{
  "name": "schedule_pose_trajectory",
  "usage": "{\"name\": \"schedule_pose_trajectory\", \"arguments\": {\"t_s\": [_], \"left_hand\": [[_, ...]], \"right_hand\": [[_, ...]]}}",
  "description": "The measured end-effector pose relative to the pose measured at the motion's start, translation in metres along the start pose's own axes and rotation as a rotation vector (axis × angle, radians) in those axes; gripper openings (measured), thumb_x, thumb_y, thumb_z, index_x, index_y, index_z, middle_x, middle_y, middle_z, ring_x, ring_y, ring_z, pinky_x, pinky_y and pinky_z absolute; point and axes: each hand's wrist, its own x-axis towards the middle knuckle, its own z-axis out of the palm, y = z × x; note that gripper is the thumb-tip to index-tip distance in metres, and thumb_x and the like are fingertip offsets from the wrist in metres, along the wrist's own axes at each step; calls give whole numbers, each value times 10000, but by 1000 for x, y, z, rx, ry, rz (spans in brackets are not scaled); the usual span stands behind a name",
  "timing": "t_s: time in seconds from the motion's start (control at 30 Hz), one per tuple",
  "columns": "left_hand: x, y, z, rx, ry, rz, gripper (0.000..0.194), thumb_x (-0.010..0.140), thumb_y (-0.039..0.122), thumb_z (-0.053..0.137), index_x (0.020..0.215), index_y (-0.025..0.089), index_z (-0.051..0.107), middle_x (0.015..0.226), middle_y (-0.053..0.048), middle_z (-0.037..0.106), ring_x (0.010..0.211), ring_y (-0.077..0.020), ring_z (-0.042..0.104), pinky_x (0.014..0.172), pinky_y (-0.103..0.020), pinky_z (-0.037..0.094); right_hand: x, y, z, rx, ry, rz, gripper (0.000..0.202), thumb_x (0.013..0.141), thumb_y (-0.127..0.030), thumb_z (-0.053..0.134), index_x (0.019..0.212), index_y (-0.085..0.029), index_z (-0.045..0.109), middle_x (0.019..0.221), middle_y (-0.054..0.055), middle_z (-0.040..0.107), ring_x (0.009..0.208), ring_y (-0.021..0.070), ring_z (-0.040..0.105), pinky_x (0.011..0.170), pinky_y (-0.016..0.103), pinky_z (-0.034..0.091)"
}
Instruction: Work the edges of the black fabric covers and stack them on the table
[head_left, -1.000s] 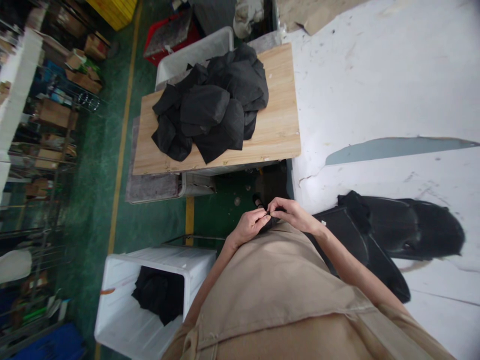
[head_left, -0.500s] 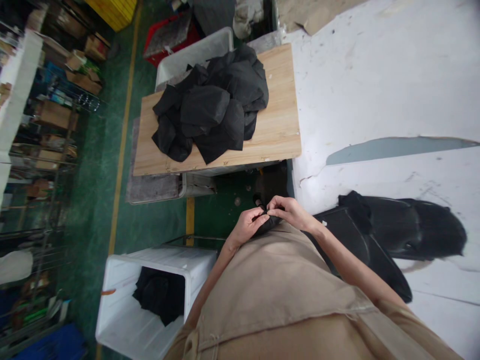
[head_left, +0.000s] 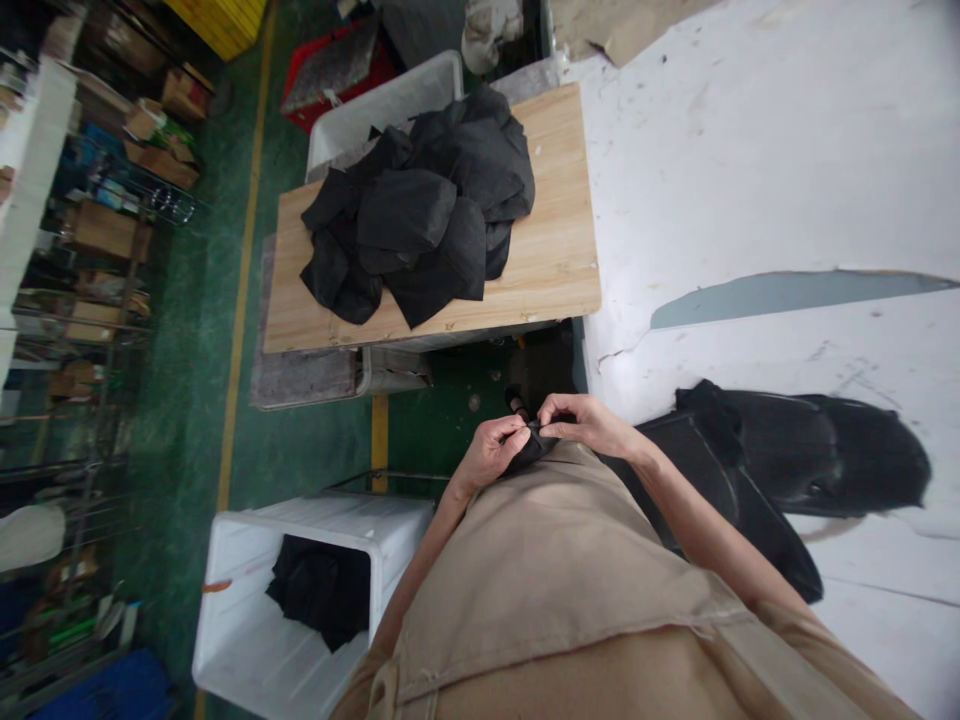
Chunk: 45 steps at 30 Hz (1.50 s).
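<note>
Close to my waist, both hands pinch a piece of black fabric point(head_left: 531, 452) that hangs in front of the tan apron point(head_left: 555, 560). My left hand point(head_left: 491, 452) is closed on its edge, thumb against fingers. A short way to the right, my right hand point(head_left: 585, 425) grips the same edge between thumb and fingers. Most of the fabric is hidden behind the hands and the apron. Beside my right forearm, black padded covers point(head_left: 787, 450) lie on the white table.
A heap of black fabric pieces point(head_left: 420, 210) lies on a wooden board point(head_left: 559, 200) ahead. To the right stretches the white table point(head_left: 750, 180), its surface torn. At lower left stands a white bin point(head_left: 247, 620) with black fabric inside. Cluttered shelves point(head_left: 97, 300) line the far left.
My hands have drawn slightly apart along the fabric's edge, and more of the black cloth shows between them. The surroundings are nearly the same.
</note>
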Motion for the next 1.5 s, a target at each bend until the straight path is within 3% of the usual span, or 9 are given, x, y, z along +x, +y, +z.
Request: {"name": "schedule_pose_trajectory", "arguments": {"t_s": [0.1, 0.33, 0.57, 1.0, 1.13, 1.33, 1.5], "left_hand": [[0, 1, -1, -6, 0, -31, 393, 937, 370, 445, 605, 176, 362, 633, 31, 333, 607, -99, 331, 585, -244, 287], [1, 6, -2, 41, 28, -94, 289, 923, 363, 478, 735, 152, 539, 681, 24, 456, 651, -103, 413, 608, -223, 327], [2, 8, -3, 99, 34, -3, 301, 931, 300, 456, 675, 152, 510, 678, 17, 452, 655, -105, 418, 634, -236, 333], [-1, 4, 1, 28, 42, -101, 322, 923, 356, 463, 677, 154, 510, 668, 20, 449, 655, -106, 417, 615, -224, 336], [-3, 5, -2, -10, 12, -135, 332, 906, 383, 499, 673, 147, 517, 650, 24, 436, 639, -102, 397, 594, -220, 322], [-2, 6, -5, -39, -22, -111, 339, 909, 360, 475, 645, 149, 491, 658, 16, 444, 656, -107, 411, 622, -224, 342], [0, 5, -3, -22, -12, -121, 346, 901, 378, 466, 639, 153, 484, 647, 12, 436, 652, -112, 405, 613, -227, 340]], "right_hand": [[2, -2, 2, -36, 15, -10, 221, 847, -383, 648, 818, -169, 602, 769, 2, 578, 722, 147, 512, 656, 266, 409], [2, -2, 9, -150, 87, -27, 181, 886, -339, 597, 821, -169, 588, 769, 2, 571, 719, 146, 500, 644, 259, 395], [2, -1, 14, -209, 104, -69, 188, 905, -341, 574, 818, -174, 566, 766, -3, 559, 721, 145, 503, 649, 253, 383], [5, 3, 21, -195, 112, 9, 195, 884, -345, 584, 792, -173, 580, 731, -8, 573, 679, 133, 504, 609, 251, 368], [7, 2, 19, -174, 80, 1, 242, 883, -376, 589, 766, -165, 584, 720, -16, 557, 652, 117, 470, 586, 243, 346], [7, 4, 7, 25, -96, 61, 265, 815, -407, 675, 838, -154, 601, 718, -23, 556, 657, 116, 495, 593, 236, 380], [6, 5, 4, 139, -82, 106, 332, 745, -437, 745, 819, -145, 604, 697, -25, 580, 644, 110, 516, 598, 235, 399]]}}
